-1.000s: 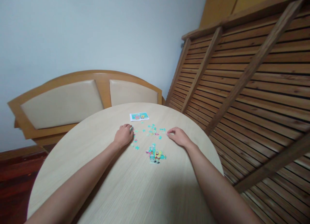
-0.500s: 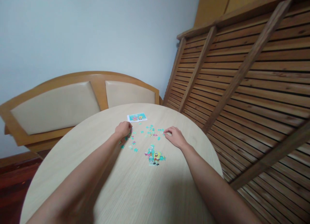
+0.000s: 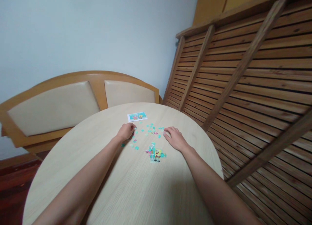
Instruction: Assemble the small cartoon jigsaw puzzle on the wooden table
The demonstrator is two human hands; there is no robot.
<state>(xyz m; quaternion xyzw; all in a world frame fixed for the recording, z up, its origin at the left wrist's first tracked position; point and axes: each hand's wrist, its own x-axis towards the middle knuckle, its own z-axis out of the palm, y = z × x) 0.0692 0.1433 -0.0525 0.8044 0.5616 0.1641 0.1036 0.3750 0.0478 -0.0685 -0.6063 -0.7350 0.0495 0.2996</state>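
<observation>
Round pale wood-grain surface (image 3: 136, 192), both forearms reaching in from 6 o'clock.

Left hand (image 3: 125, 132): curled loosely, knuckles up, thumb and forefinger tips pressed together at the 9 o'clock edge of the loose puzzle pieces (image 3: 151, 131). There is a pale speck at the fingertips, too small to tell whether a piece is actually pinched. A few stray teal pieces lie just beside the wrist, at its 5 o'clock.

Right hand (image 3: 174, 139): released, palm down, fingers stretched flat on the surface. Its fingertips are at the 3 o'clock edge of the same scatter, touching or just beside the nearest pieces; cannot tell which. Nothing is gripped.

The loose pieces are mostly teal with some pink, spread thin between the two hands, none stacked.

Assembled patch (image 3: 156, 153): joined pieces showing yellow and pink cartoon figures. It lies flat at 6 o'clock of the scatter, just beside the right wrist, and neither hand touches it.

Picture card (image 3: 137, 116): small, teal print with a white border. It lies flat at 12 o'clock of the scatter, near the far rim, apart from both hands.

Beyond the surface, a wooden bench (image 3: 56, 108) with cream padded back panels stands at 10 o'clock. A slatted wooden frame (image 3: 243, 82) leans at 2 o'clock.
</observation>
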